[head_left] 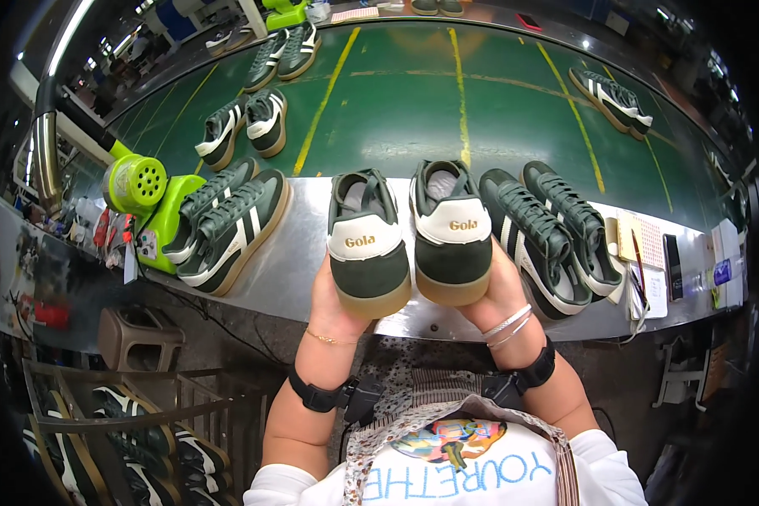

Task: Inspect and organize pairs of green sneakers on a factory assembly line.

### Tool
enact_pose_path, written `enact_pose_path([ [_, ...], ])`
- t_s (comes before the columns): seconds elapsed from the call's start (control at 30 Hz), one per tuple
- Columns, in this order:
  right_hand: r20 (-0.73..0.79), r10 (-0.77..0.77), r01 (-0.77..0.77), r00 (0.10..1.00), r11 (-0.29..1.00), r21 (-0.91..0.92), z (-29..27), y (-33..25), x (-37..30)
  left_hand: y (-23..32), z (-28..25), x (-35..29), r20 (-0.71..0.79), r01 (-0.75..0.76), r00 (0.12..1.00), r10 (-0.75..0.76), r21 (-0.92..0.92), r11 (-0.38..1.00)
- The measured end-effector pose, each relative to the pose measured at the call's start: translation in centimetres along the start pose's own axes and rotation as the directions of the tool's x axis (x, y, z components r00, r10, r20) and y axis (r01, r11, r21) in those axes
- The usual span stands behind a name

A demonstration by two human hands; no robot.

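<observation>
I can't see most of the fingers of the left grip (329, 295) or the right grip (506, 291); the held dark-green sneakers (454, 271) cover them. Those sneakers' toes are hidden behind their own heels. Over at the metal rack (135, 422), bars block parts of the stored sneakers (148, 449), and the bottom edge crops the lowest. The top edge cuts off a lime-green device (287, 15) and the distant shoes (437, 7).

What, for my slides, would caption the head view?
Left hand and right hand each hold a white-heeled green shoe.
</observation>
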State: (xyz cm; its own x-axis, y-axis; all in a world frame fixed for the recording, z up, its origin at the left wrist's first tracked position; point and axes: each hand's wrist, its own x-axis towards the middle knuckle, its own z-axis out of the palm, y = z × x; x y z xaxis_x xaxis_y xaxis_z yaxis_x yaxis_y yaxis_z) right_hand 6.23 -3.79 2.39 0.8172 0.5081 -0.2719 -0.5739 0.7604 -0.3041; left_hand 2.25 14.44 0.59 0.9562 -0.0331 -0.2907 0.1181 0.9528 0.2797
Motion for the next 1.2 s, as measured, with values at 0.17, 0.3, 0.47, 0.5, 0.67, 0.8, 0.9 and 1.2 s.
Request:
enact_pose_path([
  [0.17, 0.039, 0.006, -0.006, 0.999, 1.000, 0.015, 0.0, -0.1, 0.0, -0.2, -0.5, 0.2, 0.135, 0.015, 0.991, -0.014, -0.002, 1.000],
  [0.3, -0.027, 0.022, -0.022, 0.999, 1.000, 0.014, -0.1, 0.0, 0.1, -0.2, -1.0, 0.0, 0.134, 0.032, 0.990, -0.034, 0.013, 0.999],
  [0.47, -0.030, 0.022, -0.022, 0.999, 1.000, 0.006, -0.2, -0.2, 0.1, -0.3, -0.6, -0.1, 0.112, 0.054, 0.992, -0.055, 0.014, 0.998],
  [0.5, -0.028, 0.028, -0.028, 0.999, 1.000, 0.006, -0.2, -0.2, 0.1, -0.2, -0.5, -0.1, 0.085, 0.048, 0.995, -0.051, 0.037, 0.998],
  [0.67, 0.062, 0.034, -0.034, 0.997, 0.999, -0.001, 0.3, -0.7, -0.6, -0.6, 0.0, 0.0, 0.034, 0.034, 0.999, -0.038, 0.098, 0.995],
  [0.8, -0.151, -0.195, 0.131, 0.969, 0.925, -0.358, -1.7, -1.6, -0.6, -1.0, 0.6, -0.4, -0.088, 0.038, 0.996, -0.023, 0.171, 0.985],
  [0.9, 0.149, -0.466, 0.350, 0.872, 0.380, -0.856, -0.3, -3.4, -4.0, 0.2, -2.0, -0.9, -0.071, -0.023, 0.997, 0.039, 0.212, 0.977],
  [1.2, -0.231, -0.325, -0.370, 0.917, -0.478, -0.797, -7.0, -24.0, -8.1, 0.7, -0.7, -2.8, -0.108, -0.162, 0.970, 0.216, 0.374, 0.913],
])
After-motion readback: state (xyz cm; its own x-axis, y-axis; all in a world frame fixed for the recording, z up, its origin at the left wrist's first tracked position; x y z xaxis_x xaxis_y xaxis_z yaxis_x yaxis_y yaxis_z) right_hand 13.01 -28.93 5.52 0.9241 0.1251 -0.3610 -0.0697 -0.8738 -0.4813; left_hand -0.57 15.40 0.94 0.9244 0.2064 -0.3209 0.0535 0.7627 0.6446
